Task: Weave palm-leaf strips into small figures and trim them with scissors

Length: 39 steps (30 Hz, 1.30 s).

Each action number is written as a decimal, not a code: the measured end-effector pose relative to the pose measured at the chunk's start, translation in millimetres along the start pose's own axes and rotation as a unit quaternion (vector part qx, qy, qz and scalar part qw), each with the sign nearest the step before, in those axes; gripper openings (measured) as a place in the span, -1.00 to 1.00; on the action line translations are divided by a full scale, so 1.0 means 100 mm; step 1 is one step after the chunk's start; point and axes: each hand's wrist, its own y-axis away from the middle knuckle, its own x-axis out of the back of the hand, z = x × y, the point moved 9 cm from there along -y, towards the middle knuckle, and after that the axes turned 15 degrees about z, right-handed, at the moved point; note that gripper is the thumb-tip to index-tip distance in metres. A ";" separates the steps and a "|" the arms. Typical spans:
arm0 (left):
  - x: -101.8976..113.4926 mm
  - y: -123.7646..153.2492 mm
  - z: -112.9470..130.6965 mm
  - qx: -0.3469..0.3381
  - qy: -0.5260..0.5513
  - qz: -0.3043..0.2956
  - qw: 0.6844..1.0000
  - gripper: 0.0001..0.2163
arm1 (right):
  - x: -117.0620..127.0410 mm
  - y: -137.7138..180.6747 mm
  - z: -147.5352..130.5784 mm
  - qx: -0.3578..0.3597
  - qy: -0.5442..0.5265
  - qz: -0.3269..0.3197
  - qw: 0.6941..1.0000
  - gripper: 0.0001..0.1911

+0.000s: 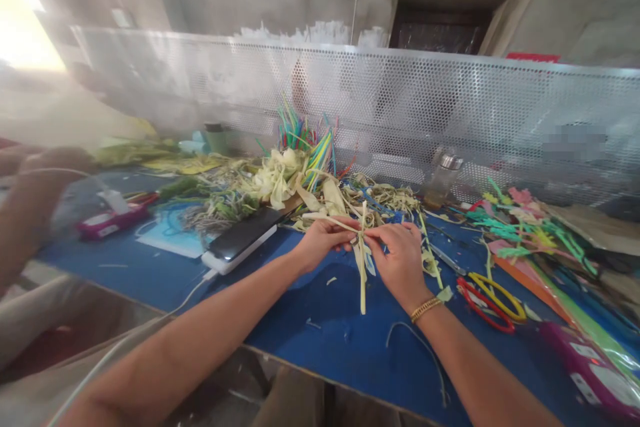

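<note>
A pale, straw-coloured strip bundle (363, 280) stands nearly upright between my hands, above the blue table. My left hand (327, 240) pinches it from the left, where another pale strip (327, 218) runs off sideways. From the right, my right hand (397, 250) pinches the same crossing point, thumb and forefinger together. A small light-blue piece (369, 260) shows just beneath the fingers. Behind my hands lies a heap of dried pale husks or leaves (333, 197). What exactly the fingertips press on is partly hidden.
A black phone (245, 233) on a white power bank lies left. Red-and-yellow-handled scissors (493, 303) and a purple box (583, 363) are right. Colourful pipe cleaners (320, 147), a glass bottle (443, 177) and a perforated metal screen (350, 93) stand behind. A co-worker's arm (35, 213) is at far left.
</note>
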 end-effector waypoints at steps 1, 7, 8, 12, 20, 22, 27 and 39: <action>0.00 0.00 0.00 -0.001 -0.007 -0.001 1.000 -0.71 | -0.01 0.01 -0.01 0.002 0.001 -0.006 1.000 -0.90; -0.03 0.03 0.00 -0.008 -0.027 -0.008 1.000 -0.70 | -0.01 0.02 -0.04 0.011 0.009 -0.007 1.000 -0.89; -0.05 0.04 0.00 -0.006 -0.031 -0.015 0.999 -0.71 | 0.00 0.02 -0.04 0.011 0.009 -0.005 1.000 -0.89; -0.12 0.09 0.01 -0.004 -0.032 -0.042 0.999 -0.78 | 0.01 0.01 -0.03 0.010 0.011 -0.006 1.000 -0.89; -0.13 0.11 0.00 0.025 0.022 -0.036 0.999 -0.77 | 0.04 0.00 -0.05 0.011 0.006 0.002 1.000 -0.89; -0.12 0.11 0.01 0.022 0.019 -0.039 0.999 -0.78 | 0.06 0.00 -0.06 0.009 0.001 0.006 1.000 -0.90; -0.10 0.13 0.07 -0.010 0.011 -0.050 0.999 -0.81 | 0.06 0.00 -0.11 0.021 -0.010 0.007 1.000 -0.89; -0.02 0.06 0.11 -0.033 0.009 0.036 0.999 -0.75 | 0.16 -0.11 0.05 0.000 -0.005 0.045 0.999 -0.90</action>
